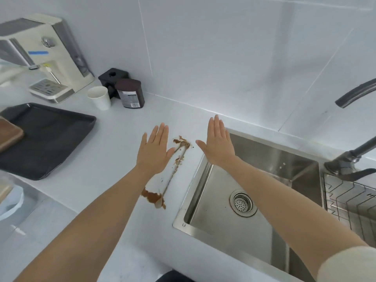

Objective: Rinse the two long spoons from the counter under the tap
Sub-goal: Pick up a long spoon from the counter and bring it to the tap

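Brown powder [151,197] (coffee or cocoa, can't tell) is caked on both long spoons [173,174], lying on the counter [114,149] between the two thumbs. Both the left hand [153,148] and right hand [218,143] hover flat, fingers straight, gripping nothing, probably lining up the grab.

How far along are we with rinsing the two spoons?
Done: nothing yet. The long spoons lie on the counter amid a brown spill, unrinsed. In hand: nothing. The left hand and right hand are open and flat on either side of them. Left: pick up both, take them over the sink to the tap, which shows no running water, and rinse.
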Demonstrator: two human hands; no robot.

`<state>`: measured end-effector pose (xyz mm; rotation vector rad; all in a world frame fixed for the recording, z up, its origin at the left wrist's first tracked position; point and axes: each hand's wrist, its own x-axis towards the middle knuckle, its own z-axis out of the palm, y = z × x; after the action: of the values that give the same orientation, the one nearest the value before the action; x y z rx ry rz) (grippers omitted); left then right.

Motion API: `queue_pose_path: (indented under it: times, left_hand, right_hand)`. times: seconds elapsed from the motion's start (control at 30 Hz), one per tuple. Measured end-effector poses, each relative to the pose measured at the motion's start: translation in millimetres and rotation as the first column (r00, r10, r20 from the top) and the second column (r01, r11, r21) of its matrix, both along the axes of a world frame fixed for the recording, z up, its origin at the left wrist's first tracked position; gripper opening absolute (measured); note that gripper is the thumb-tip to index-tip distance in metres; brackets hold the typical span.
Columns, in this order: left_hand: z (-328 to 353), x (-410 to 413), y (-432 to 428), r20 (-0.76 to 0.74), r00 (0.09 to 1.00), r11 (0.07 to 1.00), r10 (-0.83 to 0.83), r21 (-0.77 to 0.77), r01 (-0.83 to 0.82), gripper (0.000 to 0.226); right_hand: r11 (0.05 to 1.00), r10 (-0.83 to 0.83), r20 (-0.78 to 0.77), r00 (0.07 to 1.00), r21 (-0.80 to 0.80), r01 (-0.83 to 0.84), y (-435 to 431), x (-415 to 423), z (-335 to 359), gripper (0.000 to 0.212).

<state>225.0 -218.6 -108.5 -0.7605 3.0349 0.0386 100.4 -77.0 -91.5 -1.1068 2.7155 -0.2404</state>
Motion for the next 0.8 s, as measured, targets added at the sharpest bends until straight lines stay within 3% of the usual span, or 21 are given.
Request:
queue_pose_path:
  times: [0.2, 0.37, 0.57, 0.67, 0.8]
  left_hand:
    - [-44, 17, 0, 0.083, 0.997, 1.0, 0.008, 0.005, -0.009, 0.05]
    - [-73, 16, 8, 0.158, 0.987, 0.999, -0.002, 0.04, -0.004, 0.039]
    - [-96, 10, 7, 0.193, 0.981, 0.995, -0.031, 0.097, 0.012, 0.037]
    - [-103, 6, 5, 0.186, 0.981, 0.995, -0.046, 0.099, 0.028, 0.037]
    - [-107, 3, 5, 0.175, 0.982, 0.991, -0.073, 0.127, 0.051, 0.035]
  right_hand:
    - [0.998, -0.009, 0.131, 0.991, 0.057, 0.001, -33, 16, -52, 0.067]
    - [0.99, -0.139, 0.273, 0.952, 0.04, 0.133, -55, 23, -78, 0.045]
    - [0.944, -0.322, 0.465, 0.825, 0.1, 0.313, -84, 18, -95, 0.011]
    - [0.918, -0.391, 0.487, 0.781, 0.146, 0.369, -93, 17, -98, 0.03]
    - [0.91, -0.415, 0.441, 0.796, 0.202, 0.362, -103, 17, -97, 0.031]
